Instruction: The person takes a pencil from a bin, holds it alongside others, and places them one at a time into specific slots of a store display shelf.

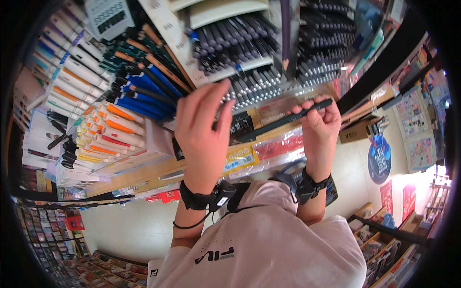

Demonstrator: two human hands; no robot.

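Note:
My right hand (320, 124) grips a long dark pen or pencil (279, 124) near one end, thumb laid along it. The other end slants down to the left, towards my left hand. My left hand (203, 133) is raised with thumb and fingers apart and nothing visible in it. Its fingertips are close to a row of grey pencils with silvery ends (257, 88); whether they touch is unclear. Beyond that row, dark pencils with round purplish-grey ends (230, 34) fill the rack. A bundle of blue pencils (149, 91) lies left of my left hand.
White markers with coloured stripes (77, 79) and orange-marked ones (115, 126) fill holders at left. A wooden shelf edge (144, 176) runs before me, with a yellow packet (241, 158) beside it. An upright pencil-shaped post (285, 36) divides the rack. A cardboard box (354, 132) sits at right.

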